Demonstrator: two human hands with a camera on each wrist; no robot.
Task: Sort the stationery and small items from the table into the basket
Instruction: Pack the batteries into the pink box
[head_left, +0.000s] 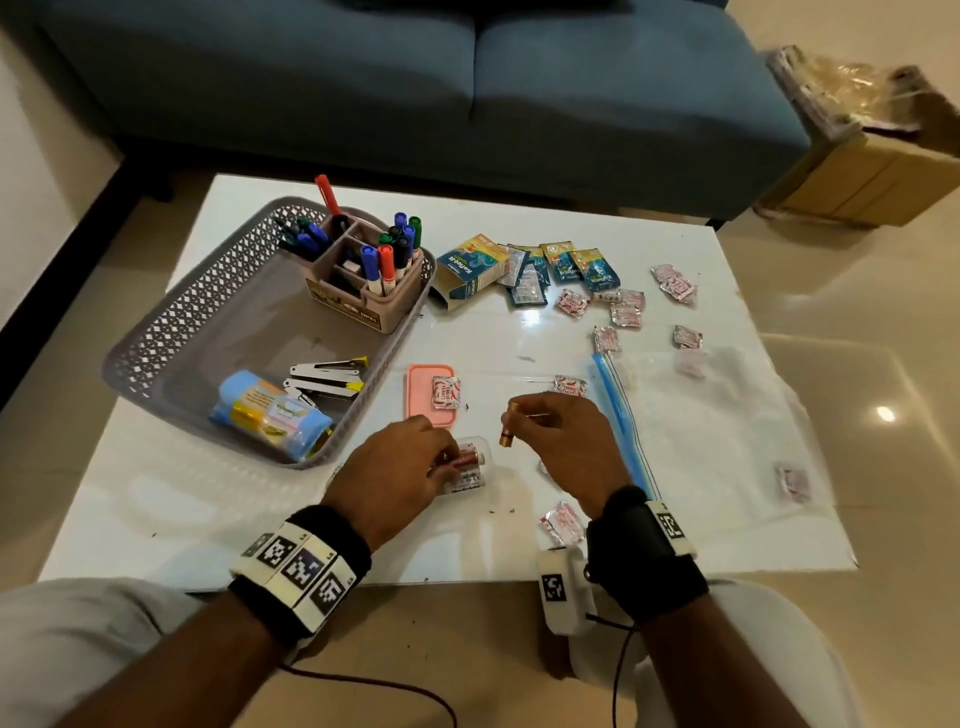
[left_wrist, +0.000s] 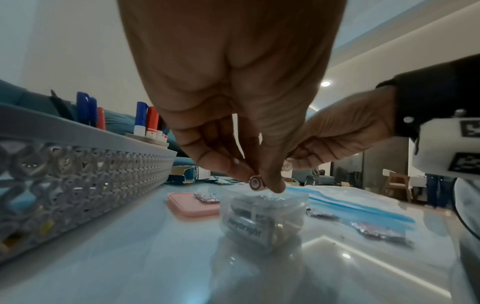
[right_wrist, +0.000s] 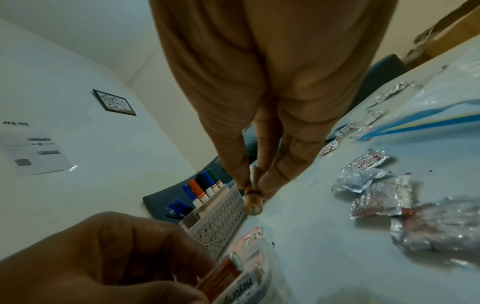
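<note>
white table (head_left: 260, 519), blue sofa (head_left: 519, 93), tiled floor (head_left: 883, 415)

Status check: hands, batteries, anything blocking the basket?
Left hand pinches a red battery over the clear plastic battery case. Right hand holds a copper-coloured battery above the table. Grey lattice basket unobstructed; foil sachets lie scattered.
</note>
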